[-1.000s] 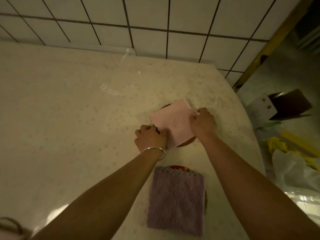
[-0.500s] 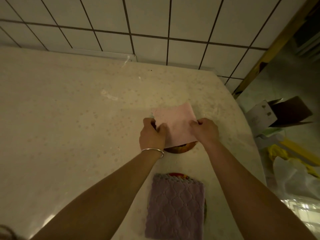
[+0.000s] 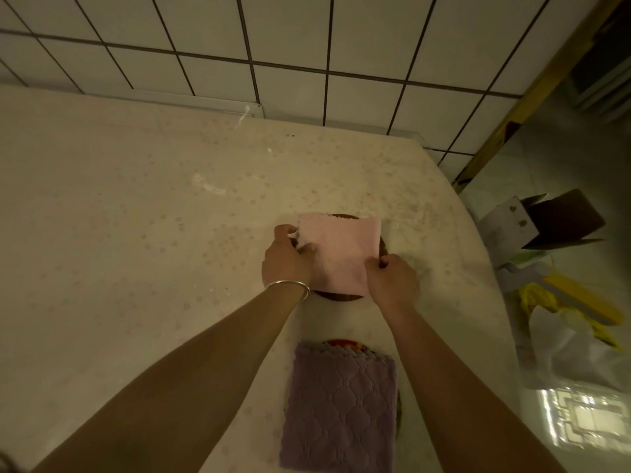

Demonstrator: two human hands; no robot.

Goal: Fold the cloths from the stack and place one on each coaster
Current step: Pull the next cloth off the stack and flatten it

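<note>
A folded pink cloth (image 3: 341, 250) lies over a round dark coaster (image 3: 336, 296), whose rim shows at the near edge and the far edge. My left hand (image 3: 285, 259) pinches the cloth's left edge, and my right hand (image 3: 392, 279) pinches its near right corner. Closer to me, a folded purple quilted cloth (image 3: 339, 411) covers a second coaster (image 3: 343, 343), of which only a red and yellow sliver shows at the far side. The stack of cloths is out of view.
All this sits on a pale speckled table (image 3: 136, 233) against a white tiled wall (image 3: 307, 35). The table's right edge is close to the coasters. Beyond it, on the floor, are a cardboard box (image 3: 539, 220), yellow items (image 3: 577, 298) and a white plastic bag (image 3: 573, 349).
The pink cloth has been turned from a tilted, diamond-like lie to square with the table and set more centrally on the coaster. Both hands shifted slightly toward me along its edges.
</note>
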